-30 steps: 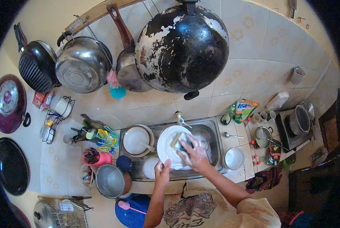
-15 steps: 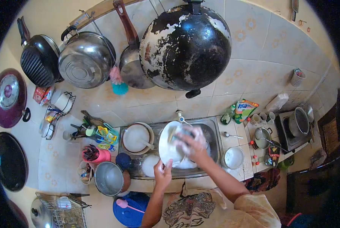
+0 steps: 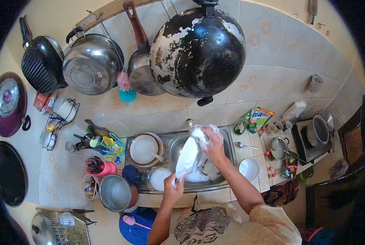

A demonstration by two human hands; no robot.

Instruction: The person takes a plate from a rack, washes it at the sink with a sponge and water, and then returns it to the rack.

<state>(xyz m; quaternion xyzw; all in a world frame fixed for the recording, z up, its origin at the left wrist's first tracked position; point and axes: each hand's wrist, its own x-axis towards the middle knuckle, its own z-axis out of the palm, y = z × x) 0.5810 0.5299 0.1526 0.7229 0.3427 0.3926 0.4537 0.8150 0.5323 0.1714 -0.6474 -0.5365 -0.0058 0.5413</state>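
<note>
My left hand (image 3: 174, 186) grips the lower rim of a white plate (image 3: 188, 158), which is tilted over the sink (image 3: 231, 153). Against the plate's upper right edge, my right hand (image 3: 210, 143) is closed on a foam-covered sponge (image 3: 199, 134), mostly hidden by suds and fingers. More foam and dishes that I cannot make out lie in the basin below. On the left drainboard, a white bowl (image 3: 144, 149) with a utensil in it rests on other dishes, and a foamy round dish (image 3: 160, 179) sits nearer me.
A faucet (image 3: 190, 121) stands behind the plate. To the right are a white bowl (image 3: 249, 169), a spoon (image 3: 247, 145) and a stove (image 3: 309, 139). A metal pot (image 3: 115, 192) stands at the left; a large wok (image 3: 198, 53) hangs above.
My right hand has moved from the plate's face up to its upper right edge. The plate is turned more edge-on, and my left hand has shifted slightly down and left.
</note>
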